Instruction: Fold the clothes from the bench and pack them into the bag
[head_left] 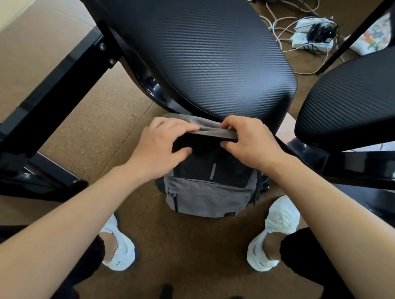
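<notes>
Your left hand (pixel 163 144) is at the left side of the bag's mouth. Its fingers curl over the grey top edge and the thumb lies on the dark front panel, so it grips the rim. The bag (pixel 207 197) stands on the floor between your shoes, near you, with its top tucked just under the near edge of the bench (pixel 182 43). It looks like soft woven fabric, light and floppy, so the mouth will probably sag shut unless you hold both sides apart. Take it by the stiffer seam along the opening, not the loose panel. Folded clothes should be light and limp too, and likely to unfold if you lift them by one corner, so support them from beneath.

Your right hand (pixel 246 141) is at the right side of the mouth. Its fingers are curled over the same grey edge with the thumb under it, pinching the rim.

The inside of the bag is only a dark band between your hands. You cannot tell whether any clothes are already in it, or whether that dark strip is lining or a garment. The bench padding hides the back of the bag and its straps. The visible padding carries no clothes, and its far parts are cut off. At the far right, a patterned cloth (pixel 374 32) shows behind the frame, too cropped to identify.
</notes>
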